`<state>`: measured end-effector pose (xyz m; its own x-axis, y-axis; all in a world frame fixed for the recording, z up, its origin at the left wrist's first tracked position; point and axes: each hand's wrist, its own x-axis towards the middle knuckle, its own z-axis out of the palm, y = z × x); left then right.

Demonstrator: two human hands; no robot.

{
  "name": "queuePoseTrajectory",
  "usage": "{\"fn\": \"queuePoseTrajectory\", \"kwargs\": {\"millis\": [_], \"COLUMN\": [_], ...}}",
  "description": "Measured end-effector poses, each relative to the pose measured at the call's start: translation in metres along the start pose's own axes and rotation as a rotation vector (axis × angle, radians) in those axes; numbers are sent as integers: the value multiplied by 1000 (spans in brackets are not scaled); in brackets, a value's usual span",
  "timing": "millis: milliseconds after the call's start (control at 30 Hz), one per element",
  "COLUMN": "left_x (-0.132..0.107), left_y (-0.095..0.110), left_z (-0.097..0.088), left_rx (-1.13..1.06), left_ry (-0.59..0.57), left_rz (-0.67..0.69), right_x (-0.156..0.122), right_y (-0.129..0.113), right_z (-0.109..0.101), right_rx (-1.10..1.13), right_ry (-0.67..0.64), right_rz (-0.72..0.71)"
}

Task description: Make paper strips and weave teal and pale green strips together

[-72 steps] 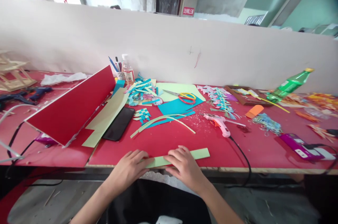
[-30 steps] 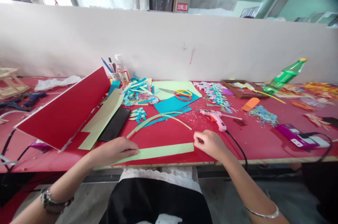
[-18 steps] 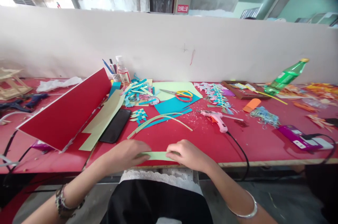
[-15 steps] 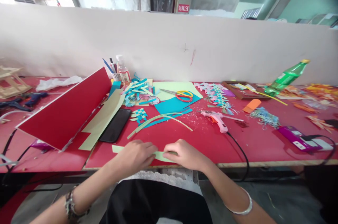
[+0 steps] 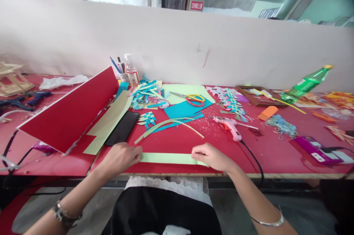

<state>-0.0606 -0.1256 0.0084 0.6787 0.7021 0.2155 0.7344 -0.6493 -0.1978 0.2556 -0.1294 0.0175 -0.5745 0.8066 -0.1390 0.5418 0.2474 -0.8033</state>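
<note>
A pale green paper strip (image 5: pixel 167 158) stretches flat and level between my two hands, just above or on the red tabletop near its front edge. My left hand (image 5: pixel 123 157) is closed on the strip's left end, thumb and fingers pinched together. At the right end, my right hand (image 5: pixel 211 156) pinches the strip, and a short piece of it shows below the fingers. Beyond the strip lie narrow curved paper strips (image 5: pixel 157 127) and a small woven blue and green paper piece (image 5: pixel 148 118).
Scissors (image 5: pixel 190 98) rest on blue paper (image 5: pixel 179 109). A pink glue gun (image 5: pixel 229 126) with its cord lies to the right. A black phone (image 5: pixel 123 128) and a red board (image 5: pixel 74 111) are at left. A green bottle (image 5: pixel 306 83) leans at the back right.
My hands have moved apart, the left one leftward and the right one rightward, along the strip. More of the strip now shows between them. The view has shifted slightly.
</note>
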Motion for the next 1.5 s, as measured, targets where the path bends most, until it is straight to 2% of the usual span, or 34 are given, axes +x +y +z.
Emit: {"fn": "queuePoseTrajectory", "kwargs": {"millis": [67,133,233,333,467,567,667,800,900,1000,1067,1133,1200,1267,1367,1433,1500], "left_x": [-5,-1,21,46,62,63,61,55,44,32,26,24,28,34,42,43,40], "left_y": [-13,-11,15,46,62,61,59,50,35,16,8,6,13,25,44,51,49], "left_z": [-5,-11,-21,-24,-21,-20,-21,-19,-17,-22,-29,-37,-44,-48,-50,-48,-44], "left_rx": [46,23,-186,-357,-394,-449,-521,-561,-554,-492,-389,-284,-233,-231,-252,-267,-281], "left_ry": [1,51,181,127,77,88,54,6,-15,-18,6,18,1,-20,-2,21,32], "left_rz": [-130,-199,-92,51,80,48,13,-14,-17,-11,-27,-27,17,76,127,137,130], "right_x": [-4,-4,6,17,23,24,26,23,16,3,-6,-12,-13,-8,4,11,13], "right_y": [5,3,-10,-26,-40,-42,-39,-29,-14,8,18,19,6,-14,-43,-51,-50], "right_z": [-6,-7,-2,4,9,17,22,20,14,5,-3,-10,-12,-6,13,24,29], "right_rx": [-26,-65,-103,-170,-430,-594,-643,-564,-489,-480,-537,-614,-607,-551,-543,-544,-535], "right_ry": [37,50,-1,-36,91,222,314,316,305,338,431,552,618,577,363,264,215], "right_rz": [34,7,-105,-202,-305,-327,-321,-282,-232,-186,-136,-109,-172,-280,-390,-400,-349]}}
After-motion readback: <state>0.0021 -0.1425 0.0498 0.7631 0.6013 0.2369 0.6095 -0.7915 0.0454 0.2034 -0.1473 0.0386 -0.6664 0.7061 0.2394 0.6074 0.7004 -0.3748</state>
